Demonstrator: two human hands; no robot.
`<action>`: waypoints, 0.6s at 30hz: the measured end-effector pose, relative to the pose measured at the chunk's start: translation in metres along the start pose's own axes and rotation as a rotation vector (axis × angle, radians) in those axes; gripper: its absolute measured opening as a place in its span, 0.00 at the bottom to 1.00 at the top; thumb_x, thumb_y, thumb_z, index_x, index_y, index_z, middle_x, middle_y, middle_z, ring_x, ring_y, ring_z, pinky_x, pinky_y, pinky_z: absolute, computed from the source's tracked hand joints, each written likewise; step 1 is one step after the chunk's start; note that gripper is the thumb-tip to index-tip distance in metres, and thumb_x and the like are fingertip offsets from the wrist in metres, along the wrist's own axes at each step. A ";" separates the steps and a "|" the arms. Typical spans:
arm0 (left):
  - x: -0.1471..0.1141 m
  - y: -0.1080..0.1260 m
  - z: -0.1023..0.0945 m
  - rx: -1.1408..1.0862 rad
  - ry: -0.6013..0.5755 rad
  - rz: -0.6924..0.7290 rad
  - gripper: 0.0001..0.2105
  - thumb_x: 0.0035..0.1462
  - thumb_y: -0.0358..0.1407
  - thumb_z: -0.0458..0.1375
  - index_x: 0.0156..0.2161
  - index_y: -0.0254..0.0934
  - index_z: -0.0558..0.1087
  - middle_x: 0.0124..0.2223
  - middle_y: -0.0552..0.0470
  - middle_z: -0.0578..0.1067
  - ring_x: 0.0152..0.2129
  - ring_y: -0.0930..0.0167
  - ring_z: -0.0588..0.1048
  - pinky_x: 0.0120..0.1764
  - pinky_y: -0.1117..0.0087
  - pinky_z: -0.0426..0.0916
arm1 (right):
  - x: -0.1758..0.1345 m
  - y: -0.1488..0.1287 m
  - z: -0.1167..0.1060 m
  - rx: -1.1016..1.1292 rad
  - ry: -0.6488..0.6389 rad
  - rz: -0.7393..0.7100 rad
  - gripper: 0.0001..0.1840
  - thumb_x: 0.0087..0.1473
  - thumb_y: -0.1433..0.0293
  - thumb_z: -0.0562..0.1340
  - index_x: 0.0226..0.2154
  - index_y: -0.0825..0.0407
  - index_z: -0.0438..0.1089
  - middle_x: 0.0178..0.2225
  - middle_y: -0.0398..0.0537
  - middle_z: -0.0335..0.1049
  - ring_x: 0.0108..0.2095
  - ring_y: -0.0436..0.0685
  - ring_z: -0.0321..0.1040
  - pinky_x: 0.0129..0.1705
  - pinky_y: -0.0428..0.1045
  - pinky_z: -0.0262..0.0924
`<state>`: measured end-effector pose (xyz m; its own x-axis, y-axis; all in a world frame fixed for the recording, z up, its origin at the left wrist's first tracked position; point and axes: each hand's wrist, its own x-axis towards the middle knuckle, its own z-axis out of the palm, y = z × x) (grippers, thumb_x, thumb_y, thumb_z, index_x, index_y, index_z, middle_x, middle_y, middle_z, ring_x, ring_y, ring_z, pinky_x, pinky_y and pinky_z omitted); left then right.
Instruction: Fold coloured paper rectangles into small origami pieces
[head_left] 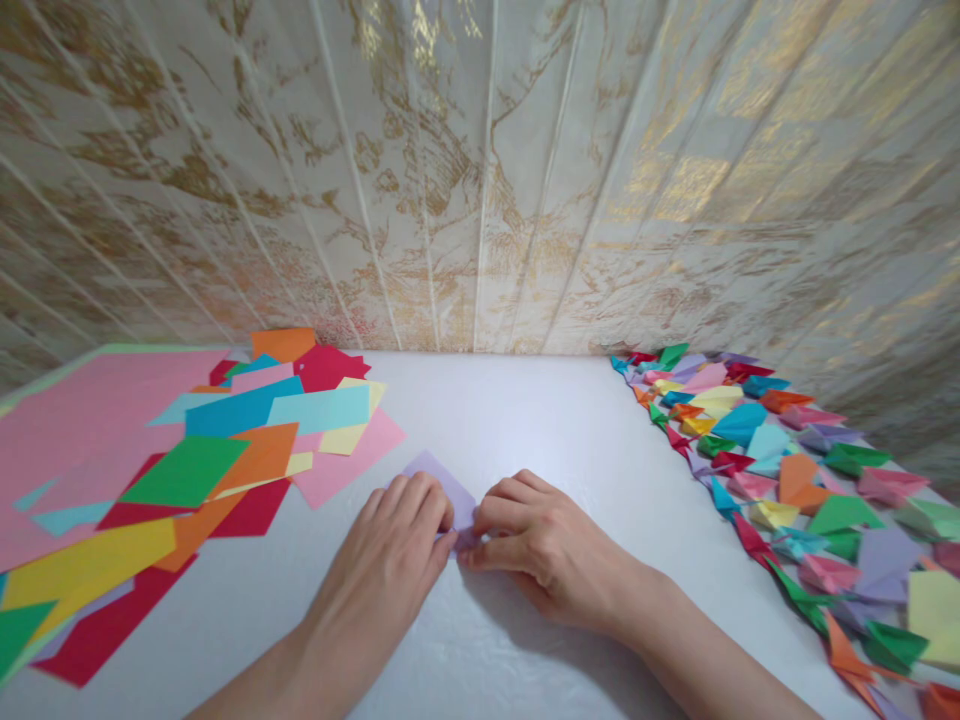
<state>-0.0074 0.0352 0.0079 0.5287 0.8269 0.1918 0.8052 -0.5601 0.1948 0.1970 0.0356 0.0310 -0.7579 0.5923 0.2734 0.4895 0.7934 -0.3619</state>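
A piece of lilac paper (442, 482) lies on the white table between my hands, one corner pointing away from me. My left hand (405, 530) rests over its left side, with thumb and curled fingers closed on the near edge. At the right corner, my right hand (529, 535) pinches the paper between thumb and fingers. Both hands meet close together at the near edge of the sheet, and they hide much of it, so any folds there cannot be made out.
On the left lie loose coloured sheets, among them a green one (186, 470), a yellow one (90, 565) and a large pink sheet (97, 420). Rows of folded paper figures (750, 450) cover the right side. A gold-patterned wall covering (450, 200) rises behind the white table (517, 410).
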 end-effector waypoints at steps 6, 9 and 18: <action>-0.004 -0.009 -0.002 -0.137 0.010 0.038 0.08 0.62 0.25 0.50 0.36 0.40 0.67 0.39 0.53 0.72 0.35 0.65 0.69 0.38 0.64 0.62 | -0.001 0.002 -0.005 0.031 -0.032 0.013 0.14 0.60 0.79 0.58 0.39 0.48 0.76 0.37 0.47 0.76 0.40 0.56 0.68 0.42 0.53 0.54; -0.007 -0.012 -0.008 -0.170 0.000 0.070 0.11 0.62 0.24 0.47 0.38 0.40 0.68 0.41 0.52 0.73 0.37 0.65 0.69 0.39 0.64 0.63 | -0.003 0.004 -0.005 0.065 -0.024 0.011 0.15 0.56 0.81 0.60 0.38 0.48 0.76 0.40 0.45 0.77 0.41 0.56 0.69 0.43 0.53 0.55; -0.018 -0.004 -0.019 -0.059 0.053 0.137 0.07 0.61 0.26 0.57 0.39 0.41 0.74 0.44 0.53 0.75 0.38 0.65 0.72 0.41 0.63 0.63 | -0.002 -0.008 0.004 0.097 0.014 0.092 0.23 0.45 0.87 0.58 0.38 0.48 0.76 0.34 0.46 0.74 0.36 0.56 0.67 0.41 0.51 0.56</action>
<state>-0.0249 0.0210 0.0215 0.6162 0.7395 0.2710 0.7087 -0.6708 0.2187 0.1927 0.0277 0.0295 -0.7054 0.6641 0.2477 0.5118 0.7190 -0.4702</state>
